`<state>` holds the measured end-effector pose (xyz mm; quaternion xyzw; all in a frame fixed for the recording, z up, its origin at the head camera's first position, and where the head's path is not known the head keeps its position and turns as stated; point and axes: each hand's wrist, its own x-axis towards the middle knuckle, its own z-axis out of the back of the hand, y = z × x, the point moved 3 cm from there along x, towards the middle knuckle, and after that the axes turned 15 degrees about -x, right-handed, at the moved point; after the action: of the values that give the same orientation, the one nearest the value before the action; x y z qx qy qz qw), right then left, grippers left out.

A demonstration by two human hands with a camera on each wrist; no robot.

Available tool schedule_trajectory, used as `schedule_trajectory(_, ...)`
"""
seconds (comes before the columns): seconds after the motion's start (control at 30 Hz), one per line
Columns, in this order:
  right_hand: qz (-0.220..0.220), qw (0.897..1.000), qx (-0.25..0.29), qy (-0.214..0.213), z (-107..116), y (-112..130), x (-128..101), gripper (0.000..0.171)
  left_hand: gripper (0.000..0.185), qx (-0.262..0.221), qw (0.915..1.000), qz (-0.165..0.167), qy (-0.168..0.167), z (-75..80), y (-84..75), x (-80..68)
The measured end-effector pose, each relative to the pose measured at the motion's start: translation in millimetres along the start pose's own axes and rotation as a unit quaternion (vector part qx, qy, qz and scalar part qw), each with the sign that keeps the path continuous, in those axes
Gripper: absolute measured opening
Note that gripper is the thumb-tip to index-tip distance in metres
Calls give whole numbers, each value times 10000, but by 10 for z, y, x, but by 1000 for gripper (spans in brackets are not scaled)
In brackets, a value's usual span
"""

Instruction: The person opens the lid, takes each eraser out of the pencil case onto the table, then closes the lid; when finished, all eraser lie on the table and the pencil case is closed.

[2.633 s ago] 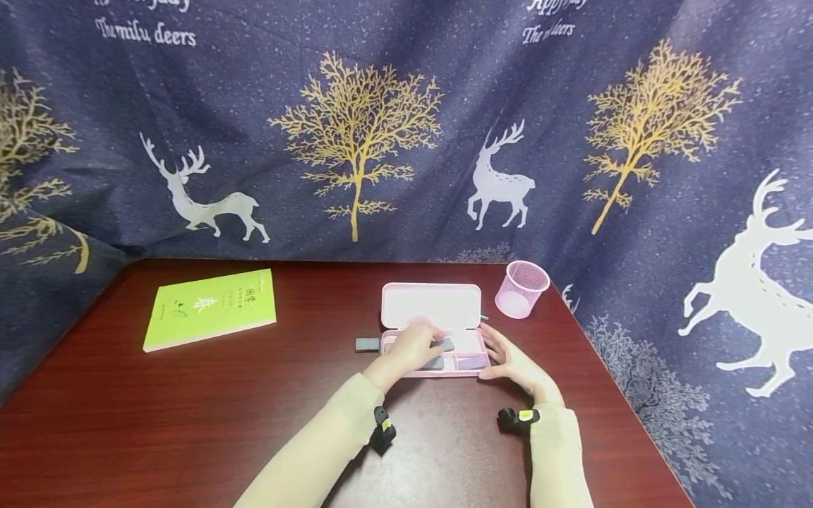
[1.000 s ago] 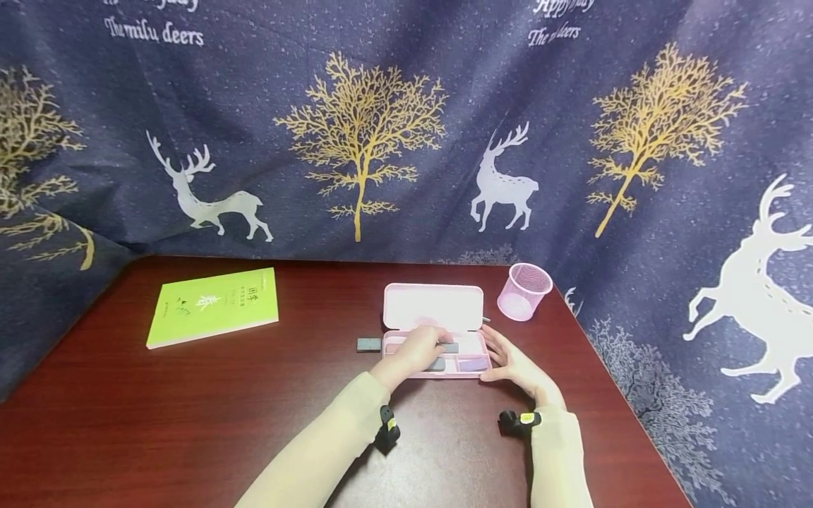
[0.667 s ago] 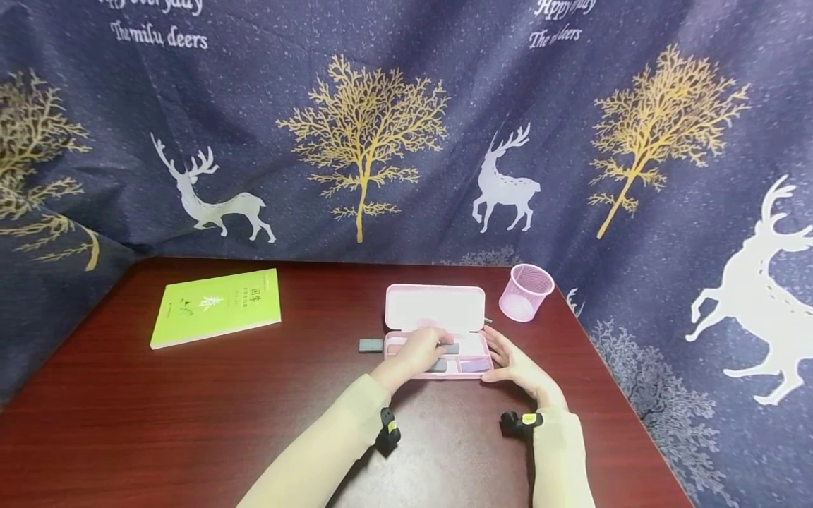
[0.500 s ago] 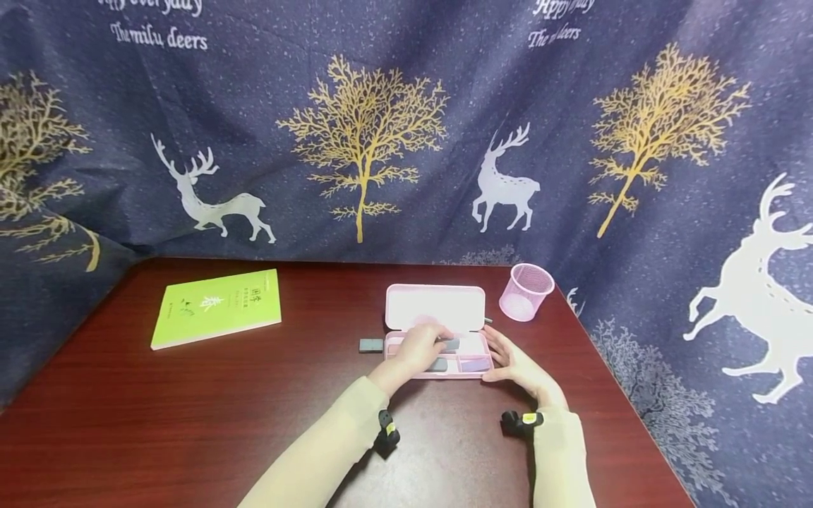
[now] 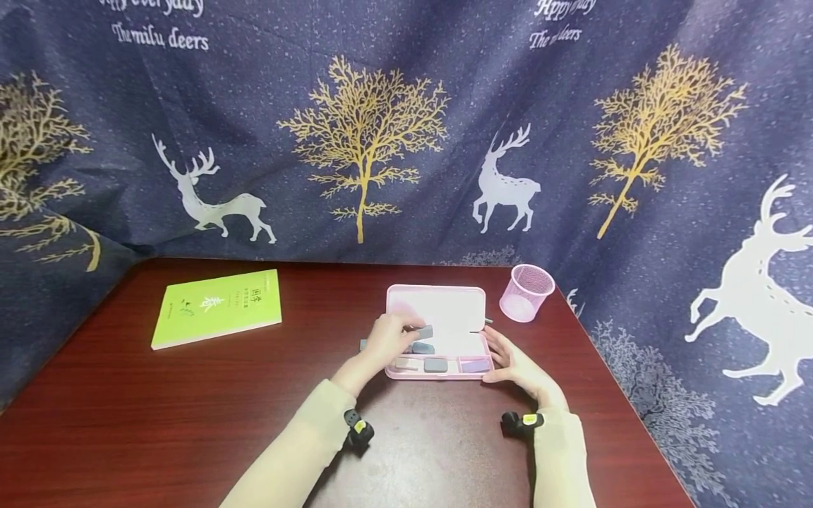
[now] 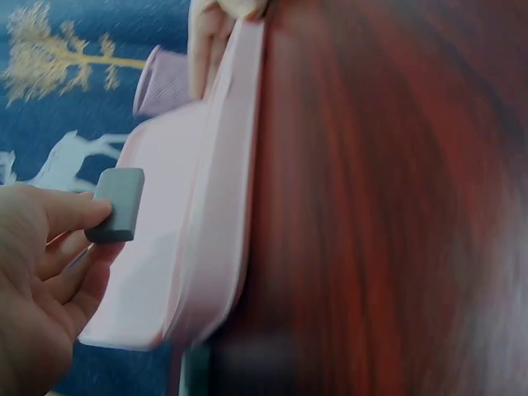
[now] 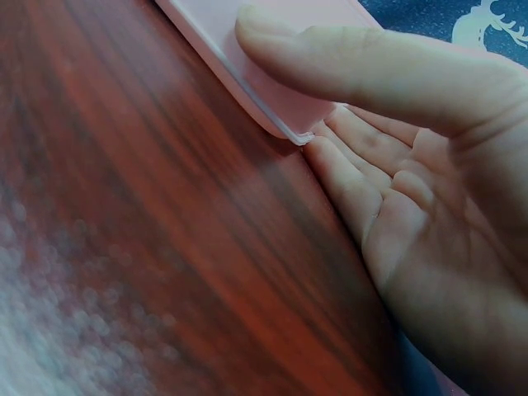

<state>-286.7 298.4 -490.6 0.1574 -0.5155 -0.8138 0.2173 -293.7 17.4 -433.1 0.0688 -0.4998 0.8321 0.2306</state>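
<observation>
My left hand (image 5: pixel 384 340) pinches a small dark grey eraser-like block (image 6: pixel 120 205) between thumb and fingers, raised in front of the open lid of the pink pencil case (image 5: pixel 454 307). Blue-grey block (image 5: pixel 423 348) shows in the case's rear compartment, partly behind the fingers. Along the front lie a beige piece (image 5: pixel 406 364), another grey block (image 5: pixel 435 365) and a lavender block (image 5: pixel 474 365) in the right compartment. At the case's right end, my right hand (image 5: pixel 524 368) holds the corner, thumb in front and fingers behind; the right wrist view shows its thumb (image 7: pixel 289 54) on the case wall.
A dark teal block (image 5: pixel 363 345) sticks out left of the case, mostly hidden by the left hand. Behind right stands a pink mesh pen holder (image 5: pixel 522 296). A green book (image 5: pixel 219 308) lies at the left on the dark red table (image 5: pixel 190 416). Patterned cloth hangs behind.
My left hand has lifted the grey block out of the rear compartment and moved left and up, uncovering the front pieces. The right hand stays at the case's right end.
</observation>
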Motion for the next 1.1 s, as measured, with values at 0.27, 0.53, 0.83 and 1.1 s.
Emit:
schedule_trajectory(0.27,-46,9998,-193,-44,11,-3,-2,103,20,-90,9998,170,-86,424,223,-105)
schedule_trajectory(0.53,-28,9997,-233,-31,0,21,-3,103,20,-23,9988,477,148,758,464,-249)
schedule_trajectory(0.83,-30,9995,-300,-58,4,31,-10,101,19,-8,9944,1006,319,988,638,-396)
schedule_trajectory(1.1,-141,9996,-230,-54,-5,34,-2,102,18,-7,9913,1143,654,1037,741,-461)
